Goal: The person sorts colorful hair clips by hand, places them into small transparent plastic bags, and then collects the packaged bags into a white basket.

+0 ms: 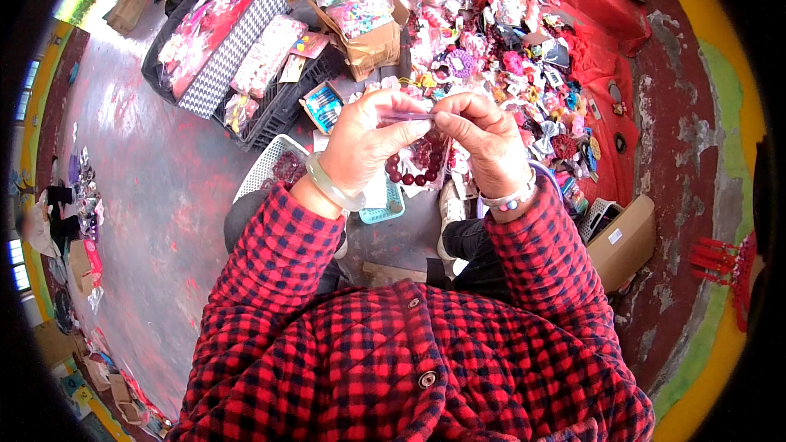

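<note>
Both hands are raised in front of my chest, close together. My left hand (364, 143) pinches the top edge of a small clear plastic bag (407, 115) between thumb and fingers. The other end of that edge is pinched by my right hand (485, 141). Below the fingers hangs a dark red bead bracelet (419, 178), which seems to be inside the bag. A white basket (266, 165) with clear-bagged dark red beads (288, 168) sits by my left knee. Under the hands, a light teal basket (385, 211) stands on the floor between my feet.
A large pile of hair ornaments (508, 57) covers a red cloth (616, 127) ahead and right. Ahead left are a cardboard box (372, 51) of bagged goods, a black crate (274, 119) and a houndstooth-patterned case (221, 65). Another cardboard box (629, 241) leans at the right.
</note>
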Tool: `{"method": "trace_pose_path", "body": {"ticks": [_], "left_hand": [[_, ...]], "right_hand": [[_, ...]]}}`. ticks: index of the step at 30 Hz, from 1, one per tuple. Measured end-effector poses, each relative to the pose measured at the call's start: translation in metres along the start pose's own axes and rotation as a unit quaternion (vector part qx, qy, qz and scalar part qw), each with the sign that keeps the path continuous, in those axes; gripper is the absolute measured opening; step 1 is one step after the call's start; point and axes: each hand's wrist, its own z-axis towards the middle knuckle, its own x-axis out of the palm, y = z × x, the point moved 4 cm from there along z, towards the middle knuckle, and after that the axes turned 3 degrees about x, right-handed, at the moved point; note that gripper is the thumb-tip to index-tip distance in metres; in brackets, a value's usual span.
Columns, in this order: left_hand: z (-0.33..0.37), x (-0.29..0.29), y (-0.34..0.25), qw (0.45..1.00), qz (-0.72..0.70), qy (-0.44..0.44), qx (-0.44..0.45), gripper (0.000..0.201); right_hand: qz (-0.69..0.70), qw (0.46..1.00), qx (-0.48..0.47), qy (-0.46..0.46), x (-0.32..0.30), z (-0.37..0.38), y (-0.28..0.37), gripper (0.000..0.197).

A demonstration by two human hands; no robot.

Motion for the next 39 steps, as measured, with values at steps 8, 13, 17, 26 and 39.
{"method": "trace_pose_path", "body": {"ticks": [8,13,17,26,39], "left_hand": [[-0.001,-0.004,-0.004,0.981,0.161,0.101,-0.032,0.018],[-0.002,-0.005,0.001,0.977,0.145,0.151,-0.044,0.020],[-0.003,-0.003,-0.001,0.971,0.143,0.184,-0.049,0.020],[-0.006,0.000,-0.005,0.965,0.108,0.230,-0.069,0.019],[0.005,-0.007,-0.002,0.997,0.039,0.051,-0.036,0.013]], "right_hand": [[-0.125,0.977,0.152,0.087,-0.011,-0.002,0.007,0.009],[-0.178,0.962,0.156,0.139,-0.010,-0.002,0.003,0.008],[-0.180,0.956,0.162,0.167,-0.007,-0.002,0.003,0.007],[-0.132,0.948,0.189,0.220,-0.001,-0.007,0.002,0.007],[-0.147,0.986,0.071,0.038,-0.001,-0.003,0.007,0.010]]}}
